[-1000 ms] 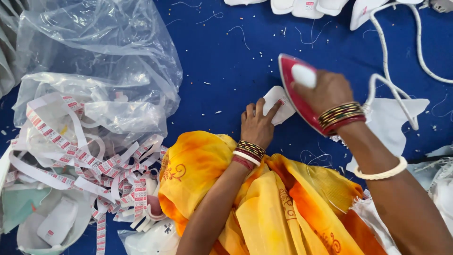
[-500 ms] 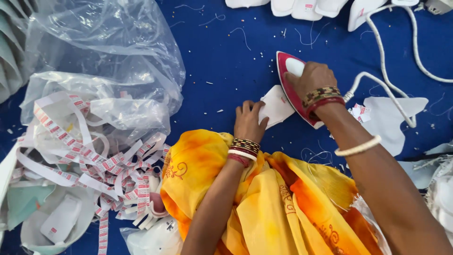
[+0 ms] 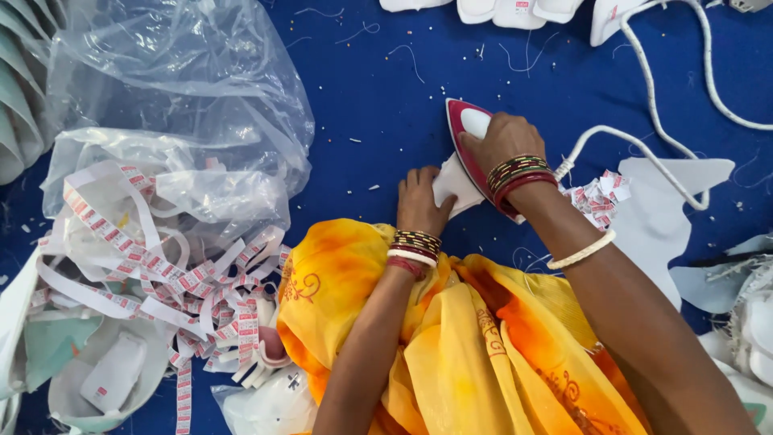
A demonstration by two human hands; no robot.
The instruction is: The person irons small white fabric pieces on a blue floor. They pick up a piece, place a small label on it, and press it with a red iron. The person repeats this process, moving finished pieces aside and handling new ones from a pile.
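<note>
Right hand grip closed on iron; left hand flat on white piece, blue cloth open beyond

Red-white iron tilted on white fabric piece, flat on blue surface.

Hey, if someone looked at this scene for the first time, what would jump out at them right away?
Probably the bright orange-yellow garment at bottom centre against the deep blue work surface. Just above it, the right hand grips a red-edged iron on a small white fabric piece, which the left hand presses flat. On the left, a tangle of white and red label tape spills beside a crumpled clear plastic bag.
</note>
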